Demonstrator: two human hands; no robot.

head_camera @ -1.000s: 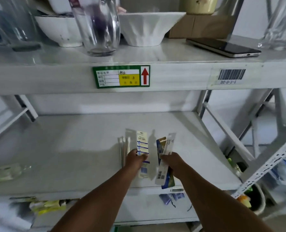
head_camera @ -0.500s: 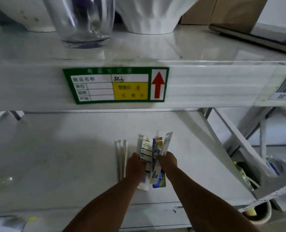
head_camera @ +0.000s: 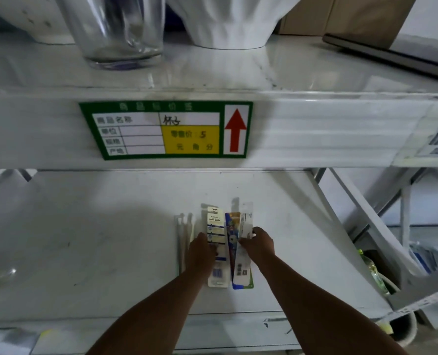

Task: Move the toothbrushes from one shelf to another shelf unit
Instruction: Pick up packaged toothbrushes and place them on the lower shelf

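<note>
Packaged toothbrushes lie side by side on the white middle shelf (head_camera: 110, 239). My left hand (head_camera: 201, 254) grips a white-and-blue toothbrush pack (head_camera: 216, 226), which rests flat on the shelf. My right hand (head_camera: 260, 245) pinches a white toothbrush pack (head_camera: 243, 262) that overlaps a blue one (head_camera: 232, 234). To the left of my left hand lies a clear pack of pale toothbrushes (head_camera: 183, 239), untouched.
The upper shelf edge carries a green price label (head_camera: 165, 130) with a red arrow. On it stand a drinking glass (head_camera: 118, 29), a white bowl (head_camera: 228, 21) and a dark phone (head_camera: 392, 57). Slanted metal braces (head_camera: 361, 216) close the right side.
The camera has come closer and lower. Both hands have moved the packs deeper onto the middle shelf and brought them together; the packs now lie lower, next to the clear pack.
</note>
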